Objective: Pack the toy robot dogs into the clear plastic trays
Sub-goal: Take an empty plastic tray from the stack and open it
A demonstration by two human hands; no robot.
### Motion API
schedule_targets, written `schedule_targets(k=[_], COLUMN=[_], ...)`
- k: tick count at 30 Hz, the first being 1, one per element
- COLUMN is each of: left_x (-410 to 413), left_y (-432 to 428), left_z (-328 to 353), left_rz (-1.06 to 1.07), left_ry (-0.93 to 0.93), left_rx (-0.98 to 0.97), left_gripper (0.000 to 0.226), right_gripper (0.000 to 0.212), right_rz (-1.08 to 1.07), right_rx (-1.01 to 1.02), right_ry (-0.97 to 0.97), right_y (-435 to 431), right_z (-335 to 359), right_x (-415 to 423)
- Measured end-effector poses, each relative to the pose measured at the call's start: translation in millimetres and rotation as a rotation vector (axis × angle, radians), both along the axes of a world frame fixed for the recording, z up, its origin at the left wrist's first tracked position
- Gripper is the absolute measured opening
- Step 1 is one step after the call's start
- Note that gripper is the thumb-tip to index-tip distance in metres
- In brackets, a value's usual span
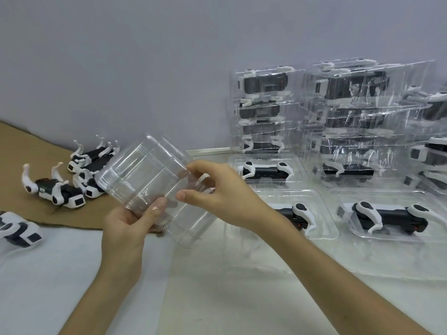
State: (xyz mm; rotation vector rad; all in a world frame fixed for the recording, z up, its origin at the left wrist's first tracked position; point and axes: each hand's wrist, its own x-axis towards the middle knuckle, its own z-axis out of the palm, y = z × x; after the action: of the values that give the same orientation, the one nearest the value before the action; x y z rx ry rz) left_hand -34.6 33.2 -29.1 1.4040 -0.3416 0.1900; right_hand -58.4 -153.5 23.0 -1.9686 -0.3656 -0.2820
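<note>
Holding an empty clear tray [145, 180] tilted above the white table [72, 274], I have my left hand [128, 226] gripping its near edge, thumb pressed on the plastic. My right hand [217, 197] pinches the far rim between thumb and forefinger. Whether it is one tray or two nested, I cannot tell. Loose toy robot dogs [58, 189] lie on the cardboard sheet [24, 151] to the left. To the right, filled trays [384, 213] lie flat, with stacks of packed trays [263, 112] against the wall [121, 56].
</note>
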Motion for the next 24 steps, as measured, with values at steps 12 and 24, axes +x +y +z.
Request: schedule_targets(k=[12, 24], left_x=[-3.3, 15.0], left_y=[-3.3, 10.8], left_z=[5.6, -2.1], left_rz=[-0.023, 0.032], left_ry=[-0.008, 0.353], left_rx=[-0.022, -0.321], left_gripper=[0.015, 0.016], right_gripper=[0.015, 0.016], right_rz=[0.012, -0.190], right_rx=[0.127, 0.217], right_ry=[-0.024, -0.183], right_y=[-6.7, -15.7], right_z=[5.1, 15.4], right_x=[2.1, 0.5])
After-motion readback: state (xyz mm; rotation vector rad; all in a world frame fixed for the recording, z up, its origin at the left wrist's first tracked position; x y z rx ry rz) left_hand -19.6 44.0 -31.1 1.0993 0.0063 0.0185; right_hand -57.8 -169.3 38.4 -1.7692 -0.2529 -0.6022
